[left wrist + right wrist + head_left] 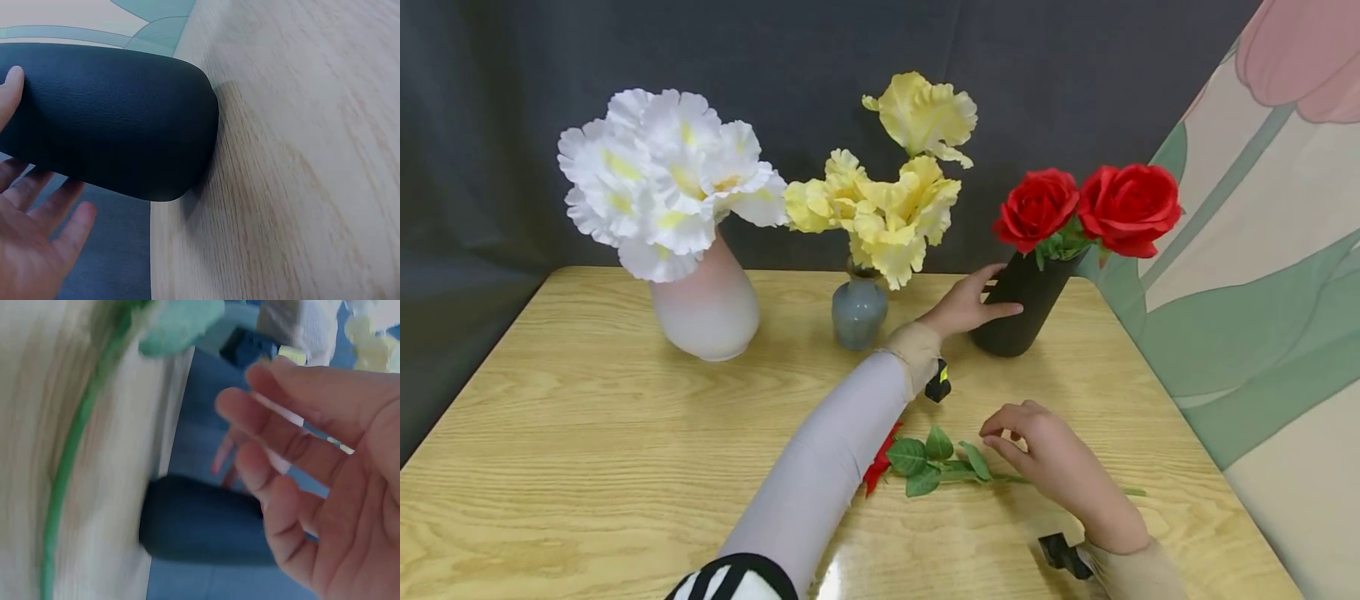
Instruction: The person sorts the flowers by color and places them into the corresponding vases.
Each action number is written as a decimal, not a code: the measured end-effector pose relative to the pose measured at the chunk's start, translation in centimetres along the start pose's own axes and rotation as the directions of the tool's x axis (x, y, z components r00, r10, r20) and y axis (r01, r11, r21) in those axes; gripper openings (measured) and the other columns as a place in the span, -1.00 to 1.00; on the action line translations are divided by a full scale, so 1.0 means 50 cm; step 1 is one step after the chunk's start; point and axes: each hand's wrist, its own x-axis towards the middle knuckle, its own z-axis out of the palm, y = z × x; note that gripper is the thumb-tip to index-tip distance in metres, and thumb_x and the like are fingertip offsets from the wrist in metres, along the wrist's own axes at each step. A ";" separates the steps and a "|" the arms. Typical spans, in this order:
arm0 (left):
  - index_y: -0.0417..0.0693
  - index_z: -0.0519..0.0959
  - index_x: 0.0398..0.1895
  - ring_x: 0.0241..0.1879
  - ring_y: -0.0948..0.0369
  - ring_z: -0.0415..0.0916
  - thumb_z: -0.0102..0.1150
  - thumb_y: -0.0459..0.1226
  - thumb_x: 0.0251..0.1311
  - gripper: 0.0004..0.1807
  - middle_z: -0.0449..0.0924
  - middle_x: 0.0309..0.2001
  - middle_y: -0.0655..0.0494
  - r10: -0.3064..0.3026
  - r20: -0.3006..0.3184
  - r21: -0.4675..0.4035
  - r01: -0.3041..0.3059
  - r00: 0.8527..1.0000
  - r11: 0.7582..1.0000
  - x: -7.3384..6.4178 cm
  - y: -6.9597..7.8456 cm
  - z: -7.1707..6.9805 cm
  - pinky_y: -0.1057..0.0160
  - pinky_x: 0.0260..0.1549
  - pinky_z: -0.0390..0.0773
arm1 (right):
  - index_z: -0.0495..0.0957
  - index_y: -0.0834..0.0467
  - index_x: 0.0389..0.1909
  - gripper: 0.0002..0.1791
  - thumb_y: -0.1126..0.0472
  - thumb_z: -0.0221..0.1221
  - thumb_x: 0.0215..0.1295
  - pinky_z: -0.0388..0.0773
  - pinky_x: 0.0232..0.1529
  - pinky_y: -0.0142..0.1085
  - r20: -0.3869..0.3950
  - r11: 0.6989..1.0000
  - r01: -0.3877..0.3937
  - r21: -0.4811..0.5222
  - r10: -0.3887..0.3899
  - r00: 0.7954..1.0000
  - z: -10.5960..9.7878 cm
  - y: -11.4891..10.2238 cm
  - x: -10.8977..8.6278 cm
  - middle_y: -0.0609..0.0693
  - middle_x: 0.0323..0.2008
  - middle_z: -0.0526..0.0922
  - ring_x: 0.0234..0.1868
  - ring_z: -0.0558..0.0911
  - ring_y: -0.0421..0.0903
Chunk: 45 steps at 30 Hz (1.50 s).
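Observation:
My left hand [970,304] holds the black vase [1028,304] by its left side, thumb across the front and fingers going behind. Two red roses [1129,208] stand in that vase. In the left wrist view the vase's base [187,125] meets the wooden surface. Over the table my right hand [1056,458] hovers with loosely bent fingers, nothing between them. Just beneath it lies a single red rose, its green stem [65,462] and leaves [936,462] showing. My left forearm hides part of that rose's red bloom [878,467].
White flowers [670,179] fill a pink-and-white vase [707,308] at the left. Yellow flowers [898,208] stand in a small grey-blue vase [859,312], close to my left forearm. A dark cloth [820,50] hangs behind the wooden table [587,467]; a flower-patterned wall [1262,292] borders the right.

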 end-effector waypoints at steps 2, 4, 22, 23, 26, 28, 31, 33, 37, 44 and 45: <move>-0.09 0.11 0.54 0.44 0.04 0.27 0.29 -0.13 0.29 -0.16 0.19 0.51 0.00 0.002 0.002 -0.005 -0.002 1.000 1.000 -0.001 -0.003 0.001 0.11 0.38 0.37 | 0.70 0.01 -0.34 -0.89 0.30 0.35 0.20 0.49 -0.32 -0.39 -0.003 0.998 0.057 0.003 -0.057 0.998 0.013 -0.009 0.005 -0.29 -0.36 0.68 -0.34 0.45 -0.30; -0.08 0.11 0.55 0.44 0.04 0.26 0.29 -0.12 0.29 -0.16 0.19 0.51 0.00 0.006 0.002 -0.008 -0.005 1.000 1.000 -0.002 -0.007 0.002 0.10 0.37 0.37 | 0.70 0.02 -0.36 -0.90 0.29 0.36 0.18 0.50 -0.30 -0.39 0.009 0.994 0.106 0.007 -0.106 0.994 0.025 -0.018 0.009 -0.30 -0.37 0.66 -0.33 0.45 -0.27; -0.04 0.13 0.54 0.44 0.06 0.26 0.30 -0.12 0.28 -0.17 0.20 0.51 0.05 0.006 -0.005 -0.047 -0.006 1.000 0.999 -0.009 -0.010 0.011 0.11 0.35 0.40 | 0.67 0.01 -0.56 -0.85 0.24 0.46 0.04 0.32 -0.40 -0.48 0.118 0.950 0.199 -0.239 -0.175 0.977 0.083 -0.069 0.032 -0.27 -0.54 0.50 -0.43 0.25 -0.27; -0.03 0.13 0.54 0.44 0.06 0.26 0.30 -0.12 0.28 -0.17 0.20 0.51 0.05 0.003 -0.006 -0.044 -0.003 1.000 0.999 -0.010 -0.011 0.012 0.11 0.35 0.40 | 0.66 0.00 -0.57 -0.84 0.23 0.47 0.03 0.32 -0.42 -0.48 0.122 0.947 0.193 -0.257 -0.167 0.978 0.086 -0.071 0.033 -0.27 -0.55 0.49 -0.44 0.24 -0.26; -0.02 0.12 0.55 0.43 0.05 0.27 0.29 -0.11 0.29 -0.17 0.20 0.51 0.06 0.001 -0.014 -0.037 -0.002 1.000 0.999 -0.010 -0.011 0.011 0.11 0.34 0.42 | 0.64 -0.01 -0.61 -0.81 0.20 0.49 -0.01 0.32 -0.47 -0.47 0.129 0.937 0.170 -0.304 -0.137 0.982 0.092 -0.077 0.039 -0.26 -0.57 0.47 -0.44 0.24 -0.24; -0.02 0.13 0.55 0.43 0.05 0.27 0.29 -0.11 0.29 -0.17 0.19 0.51 0.07 0.007 -0.018 -0.034 -0.007 1.000 0.999 -0.008 -0.011 0.008 0.13 0.33 0.43 | 0.64 -0.01 -0.62 -0.81 0.19 0.50 -0.03 0.33 -0.50 -0.47 0.132 0.934 0.150 -0.323 -0.113 0.985 0.094 -0.081 0.042 -0.25 -0.56 0.49 -0.43 0.26 -0.22; -0.02 0.12 0.55 0.44 0.05 0.27 0.28 -0.11 0.29 -0.17 0.19 0.52 0.07 0.007 -0.016 -0.031 -0.008 1.000 1.000 -0.006 -0.009 0.006 0.17 0.31 0.44 | 0.65 0.01 -0.61 -0.82 0.19 0.50 -0.04 0.37 -0.51 -0.45 0.147 0.932 0.142 -0.332 -0.098 0.984 0.098 -0.085 0.043 -0.22 -0.53 0.53 -0.42 0.31 -0.19; -0.02 0.12 0.55 0.44 0.06 0.26 0.28 -0.11 0.30 -0.17 0.18 0.52 0.07 0.007 -0.014 -0.031 -0.008 1.000 0.999 -0.006 -0.009 0.005 0.21 0.31 0.44 | 0.65 0.02 -0.59 -0.83 0.21 0.50 -0.05 0.40 -0.48 -0.43 0.151 0.933 0.133 -0.334 -0.086 0.985 0.100 -0.087 0.042 -0.20 -0.51 0.56 -0.42 0.35 -0.17; -0.03 0.12 0.55 0.44 0.06 0.26 0.28 -0.12 0.30 -0.17 0.18 0.52 0.06 0.013 -0.014 -0.027 -0.014 1.000 1.000 -0.005 -0.010 0.004 0.23 0.31 0.43 | 0.66 0.04 -0.59 -0.84 0.26 0.48 -0.03 0.45 -0.46 -0.43 0.143 0.936 0.106 -0.336 -0.061 0.988 0.104 -0.088 0.042 -0.17 -0.48 0.59 -0.42 0.41 -0.17; -0.04 0.10 0.55 0.44 0.06 0.27 0.27 -0.08 0.30 -0.15 0.18 0.52 0.06 0.008 0.001 0.010 -0.008 1.000 1.000 -0.005 -0.009 0.001 0.11 0.35 0.40 | 0.66 0.05 -0.57 -0.86 0.26 0.46 -0.01 0.49 -0.44 -0.44 0.087 0.930 0.099 -0.355 -0.073 0.994 0.107 -0.088 0.040 -0.18 -0.47 0.60 -0.41 0.43 -0.18; -0.04 0.10 0.56 0.44 0.07 0.27 0.27 -0.07 0.30 -0.15 0.18 0.52 0.06 0.008 0.004 0.018 -0.008 1.000 1.000 -0.006 -0.009 0.001 0.13 0.35 0.40 | 0.66 0.04 -0.57 -0.85 0.26 0.46 -0.02 0.49 -0.44 -0.45 0.076 0.929 0.097 -0.358 -0.075 0.994 0.106 -0.088 0.039 -0.18 -0.47 0.59 -0.40 0.43 -0.18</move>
